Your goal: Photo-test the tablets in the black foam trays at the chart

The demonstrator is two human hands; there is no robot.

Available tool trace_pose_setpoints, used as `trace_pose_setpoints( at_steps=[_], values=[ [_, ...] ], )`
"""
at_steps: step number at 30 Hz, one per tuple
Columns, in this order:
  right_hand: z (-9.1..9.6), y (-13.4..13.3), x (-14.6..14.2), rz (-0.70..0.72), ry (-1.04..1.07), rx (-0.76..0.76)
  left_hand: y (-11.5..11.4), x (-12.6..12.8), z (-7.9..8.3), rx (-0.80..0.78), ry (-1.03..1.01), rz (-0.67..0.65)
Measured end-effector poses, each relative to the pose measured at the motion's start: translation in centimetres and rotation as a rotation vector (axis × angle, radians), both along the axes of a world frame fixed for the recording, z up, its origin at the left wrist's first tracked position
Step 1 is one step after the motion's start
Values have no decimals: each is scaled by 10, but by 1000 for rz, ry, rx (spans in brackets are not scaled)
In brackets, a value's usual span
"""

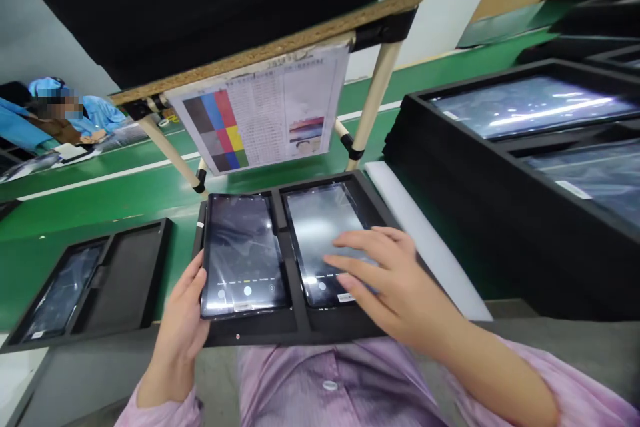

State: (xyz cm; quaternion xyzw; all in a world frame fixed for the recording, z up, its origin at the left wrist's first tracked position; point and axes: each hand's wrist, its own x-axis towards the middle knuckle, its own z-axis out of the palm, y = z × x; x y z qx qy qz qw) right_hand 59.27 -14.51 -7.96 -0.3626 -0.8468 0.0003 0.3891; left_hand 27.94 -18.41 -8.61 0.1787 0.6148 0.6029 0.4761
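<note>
Black, foam-like tray (260, 332) walls frame two tablets side by side on the green counter (180, 233), right in front of the person, with a divider between them that probably stops their edges from knocking. The left hand (183, 313) pinches the left edge of the left tablet (240, 240), thumb at the rim and the other fingers partly hidden; a side grip like this leaves the glossy, film-covered screen free. That tablet sits over the left compartment, perhaps slightly raised, though its underside cannot be seen. The right hand (385, 273) is spread above the right tablet (320, 227), palm down; whether a fingertip meets the glass, I cannot tell. Camera-style controls are lit on both screens, along the edges nearest the person, within easy reach. Beyond the tray, a printed colour chart (265, 113) hangs below a particleboard shelf (270, 44), apparently angled to face the tablets. A white strip (425, 240) lies between the tray and the tray stack (440, 213), possibly as padding.
</note>
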Motion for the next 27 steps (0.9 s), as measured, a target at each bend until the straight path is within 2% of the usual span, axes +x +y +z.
trace_pose_setpoints(
  at_steps=[5, 7, 9, 12, 14, 16, 19, 21, 23, 25, 27],
  values=[
    [6, 5, -46, -12, -96, -250, -15, -7, -6, 125, -111, -91],
    [3, 7, -59, 5, -27, -382, -24, -10, -6, 183, -138, -104],
    [0, 9, -68, 74, 165, -454, -29, -11, -5, 251, -148, -103],
    [-3, 13, -78, 147, 525, -420, -26, -7, -5, 378, -137, -94],
    [-5, 18, -83, 170, 675, -432, -21, -3, -6, 450, -134, -99],
    [-6, 24, -88, 207, 789, -516, -15, 2, -9, 492, -140, -105],
    [-8, 29, -95, 246, 1026, -731, -8, 12, -18, 517, -130, -90],
    [-11, 30, -99, 251, 1159, -881, -5, 19, -25, 539, -65, -46],
    [-14, 30, -101, 236, 1242, -960, -4, 25, -33, 599, 75, 25],
    [-17, 30, -102, 216, 1280, -972, -4, 29, -40, 670, 314, 33],
    [-20, 31, -101, 217, 1287, -968, -5, 31, -45, 671, 625, -35]
  ],
)
